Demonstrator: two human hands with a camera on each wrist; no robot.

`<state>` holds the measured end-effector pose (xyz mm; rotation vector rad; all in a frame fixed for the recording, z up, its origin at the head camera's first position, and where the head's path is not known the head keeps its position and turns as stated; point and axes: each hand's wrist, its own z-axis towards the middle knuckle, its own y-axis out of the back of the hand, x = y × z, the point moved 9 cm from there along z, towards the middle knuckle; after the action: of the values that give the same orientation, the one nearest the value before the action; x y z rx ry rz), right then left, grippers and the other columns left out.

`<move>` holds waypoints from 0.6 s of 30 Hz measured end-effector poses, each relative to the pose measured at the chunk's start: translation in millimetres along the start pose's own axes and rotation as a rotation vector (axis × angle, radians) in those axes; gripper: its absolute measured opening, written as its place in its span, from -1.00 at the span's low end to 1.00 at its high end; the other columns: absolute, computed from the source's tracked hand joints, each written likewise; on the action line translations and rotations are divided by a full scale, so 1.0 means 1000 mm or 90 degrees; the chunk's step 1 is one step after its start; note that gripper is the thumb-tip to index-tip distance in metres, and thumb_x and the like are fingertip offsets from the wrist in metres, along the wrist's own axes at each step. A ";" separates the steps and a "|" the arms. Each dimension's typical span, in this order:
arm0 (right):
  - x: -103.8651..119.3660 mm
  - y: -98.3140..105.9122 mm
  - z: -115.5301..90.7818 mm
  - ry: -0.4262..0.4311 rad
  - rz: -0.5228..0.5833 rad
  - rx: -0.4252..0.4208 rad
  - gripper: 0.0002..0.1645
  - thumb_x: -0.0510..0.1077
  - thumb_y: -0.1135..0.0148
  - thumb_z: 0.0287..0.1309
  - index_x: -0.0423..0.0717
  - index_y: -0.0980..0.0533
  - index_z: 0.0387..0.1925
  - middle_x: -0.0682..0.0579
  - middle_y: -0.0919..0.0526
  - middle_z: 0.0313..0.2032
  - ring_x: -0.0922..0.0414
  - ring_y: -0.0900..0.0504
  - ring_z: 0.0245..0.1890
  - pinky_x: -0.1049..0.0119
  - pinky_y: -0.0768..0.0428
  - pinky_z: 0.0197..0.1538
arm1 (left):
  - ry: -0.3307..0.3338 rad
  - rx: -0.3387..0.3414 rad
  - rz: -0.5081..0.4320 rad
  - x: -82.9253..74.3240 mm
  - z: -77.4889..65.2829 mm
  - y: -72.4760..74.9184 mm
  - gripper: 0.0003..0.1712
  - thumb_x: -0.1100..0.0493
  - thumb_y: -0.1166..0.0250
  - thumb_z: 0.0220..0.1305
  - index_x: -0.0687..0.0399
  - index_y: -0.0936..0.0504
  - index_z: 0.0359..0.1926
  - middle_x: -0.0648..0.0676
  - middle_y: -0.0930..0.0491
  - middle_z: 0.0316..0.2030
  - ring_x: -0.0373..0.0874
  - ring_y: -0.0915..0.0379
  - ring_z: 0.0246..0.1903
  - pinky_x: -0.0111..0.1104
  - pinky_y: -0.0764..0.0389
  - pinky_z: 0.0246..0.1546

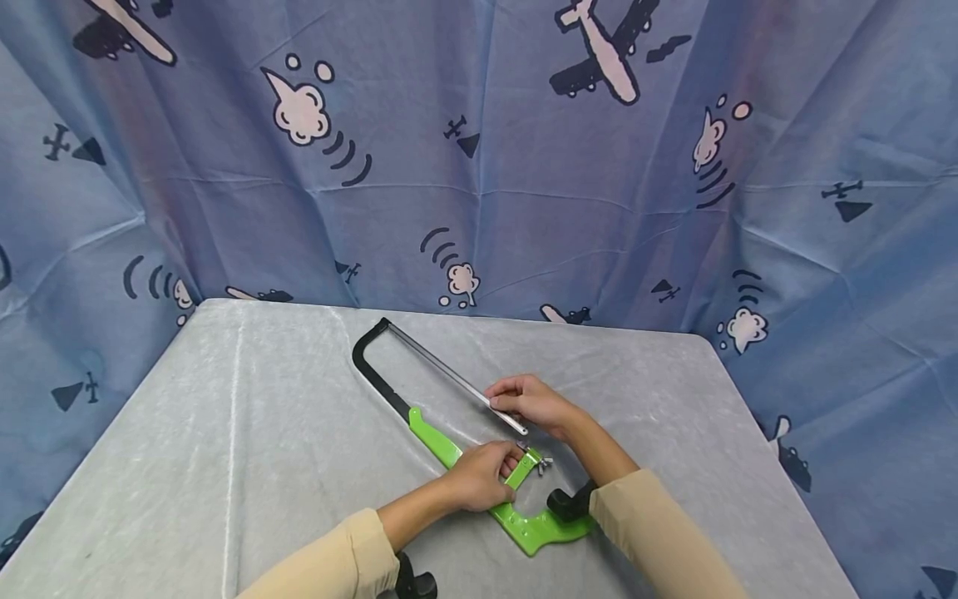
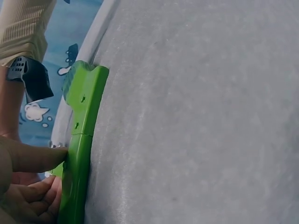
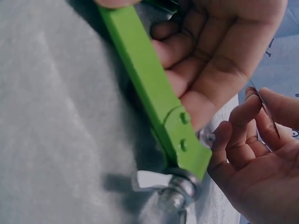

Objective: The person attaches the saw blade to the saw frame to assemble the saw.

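A hacksaw with a green handle [image 1: 550, 530] and a black front bow [image 1: 359, 353] lies slantwise on the table. My left hand [image 1: 482, 476] grips its green frame, thumb on one side and fingers curled round the other. Between thumb and fingers, my right hand [image 1: 535, 403] pinches the grey saw blade [image 1: 449, 372] near its close end. The blade's far end meets the tip of the black bow; its near end lies apart from the green blade mount. On that mount sits a metal wing nut [image 3: 156, 179], large in the right wrist view.
A grey cloth-covered table [image 1: 299, 466] spreads under the saw. Behind it hangs a blue curtain [image 1: 479, 166] printed with airplanes. Black wrist straps [image 1: 572, 502] show at both sleeves, the right one overlapping the saw handle in the head view.
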<state>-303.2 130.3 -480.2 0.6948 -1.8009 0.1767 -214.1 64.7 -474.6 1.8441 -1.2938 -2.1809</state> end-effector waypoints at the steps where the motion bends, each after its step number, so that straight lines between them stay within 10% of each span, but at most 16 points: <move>1: 0.000 0.000 0.001 0.002 -0.001 0.001 -0.63 -0.23 -0.14 0.35 -0.41 -0.51 0.08 0.07 -0.59 -0.34 0.25 -0.40 -0.45 0.43 -0.40 -0.38 | 0.002 -0.002 0.000 0.000 0.000 0.000 -0.51 0.38 -0.46 -0.12 0.22 -0.60 -0.06 -0.08 -0.53 -0.31 -0.30 -0.45 -0.31 -0.50 -0.45 -0.22; 18: -0.003 0.000 0.001 0.017 -0.070 -0.018 -0.68 -0.27 -0.15 0.31 -0.42 -0.56 0.00 -0.04 -0.65 -0.26 0.22 -0.47 -0.35 0.38 -0.46 -0.28 | 0.002 -0.017 0.005 0.000 0.000 0.001 -0.51 0.39 -0.42 -0.18 0.17 -0.58 -0.10 -0.09 -0.52 -0.34 -0.32 -0.43 -0.34 -0.50 -0.43 -0.25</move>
<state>-303.3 131.5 -483.1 0.7658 -1.7310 0.0868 -214.2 63.9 -474.5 1.8295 -1.2629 -2.1793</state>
